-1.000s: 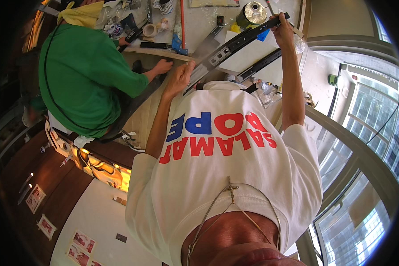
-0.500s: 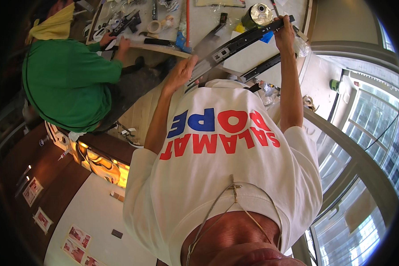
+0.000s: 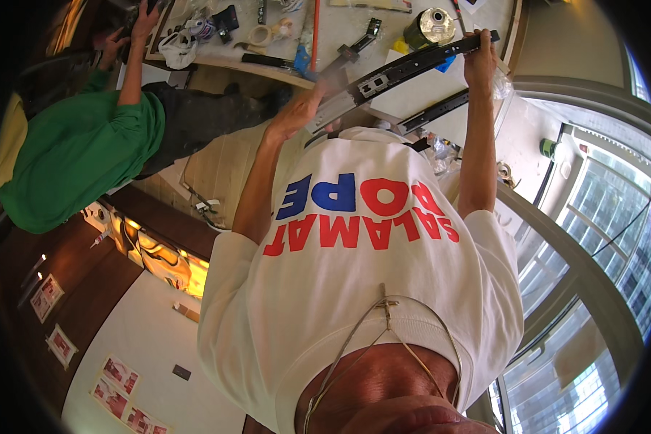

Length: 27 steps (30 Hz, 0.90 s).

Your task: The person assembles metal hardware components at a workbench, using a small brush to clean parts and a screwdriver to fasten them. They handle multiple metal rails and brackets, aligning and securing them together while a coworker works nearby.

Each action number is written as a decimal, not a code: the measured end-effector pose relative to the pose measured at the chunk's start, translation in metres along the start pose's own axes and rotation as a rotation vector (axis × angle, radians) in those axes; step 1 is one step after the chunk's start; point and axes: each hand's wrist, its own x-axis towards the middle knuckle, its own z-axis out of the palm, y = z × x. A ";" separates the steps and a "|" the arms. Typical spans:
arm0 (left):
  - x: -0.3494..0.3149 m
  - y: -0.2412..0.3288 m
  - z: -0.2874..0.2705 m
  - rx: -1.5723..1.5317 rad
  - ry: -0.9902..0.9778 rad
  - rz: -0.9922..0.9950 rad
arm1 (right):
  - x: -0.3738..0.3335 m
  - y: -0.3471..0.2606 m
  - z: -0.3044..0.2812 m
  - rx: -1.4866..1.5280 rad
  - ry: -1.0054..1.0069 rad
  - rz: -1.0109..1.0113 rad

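Observation:
A long drawer slide (image 3: 383, 81), black with a silver inner rail at its left end, lies slantwise in front of my chest. My left hand (image 3: 296, 112) is closed around the silver end, a little blurred. My right hand (image 3: 480, 64) grips the far right end, higher up, with the fingers wrapped over the black rail. Below it, a second black drawer slide (image 3: 435, 110) rests by the table's near edge. A dark fitting (image 3: 354, 52) lies on the table beyond my left hand.
The worktable (image 3: 217, 54) holds a tape roll (image 3: 260, 35), a round metal tin (image 3: 432, 27), a red rod (image 3: 316, 29) and a black-handled tool (image 3: 267, 61). At left, a co-worker in a green top (image 3: 87, 159) holds a dark object. Glass windows (image 3: 600, 195) stand at right.
The co-worker has leaned back to the left, raising both hands and a dark object off the table area. My hands keep their hold on the drawer slide, shifted slightly in view.

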 end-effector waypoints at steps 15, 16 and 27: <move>0.002 -0.004 0.009 -0.119 -0.085 -0.069 | 0.003 -0.001 -0.007 -0.020 0.033 -0.001; 0.003 -0.004 0.009 -0.115 -0.079 -0.072 | 0.002 0.000 -0.008 0.001 0.020 -0.012; 0.003 -0.004 0.007 -0.045 -0.118 0.009 | 0.009 0.005 -0.013 0.043 0.009 0.016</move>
